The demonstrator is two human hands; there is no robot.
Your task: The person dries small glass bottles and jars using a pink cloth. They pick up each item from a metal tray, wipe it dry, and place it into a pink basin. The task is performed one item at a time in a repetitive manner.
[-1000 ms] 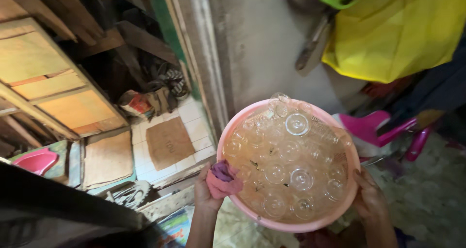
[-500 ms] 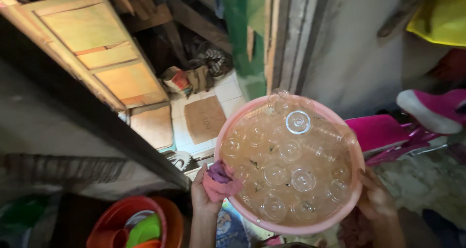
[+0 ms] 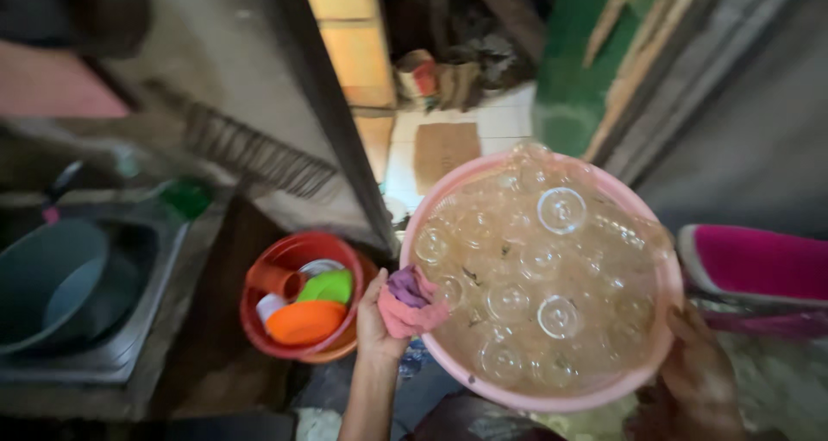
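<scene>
You are carrying a wide, round pink plastic basin in front of you, gripping it by its rim from both sides. Your left hand is closing around the near-left edge of the rim, and it is also pinching a crumpled pink and purple cloth against that edge, so the cloth is lying partly over the rim and into the basin. Your right hand is wrapping the rim on the opposite side, fingers curled under and over the edge; blur is hiding the exact finger positions.

Between your hands, the basin is holding a crowd of clear drinking glasses, lying and standing close together, several showing their round bases upward. They are looking wet or sitting in water, though the blur is making that hard to tell.

Just to the left of your left hand, lower down, a round red plastic tub is sitting, holding an orange bowl, a green piece and an orange cup. Farther left, well apart from your hands, a grey basin is resting in a metal sink. Beyond your right hand, a bright pink plastic object is showing at the edge of view.
</scene>
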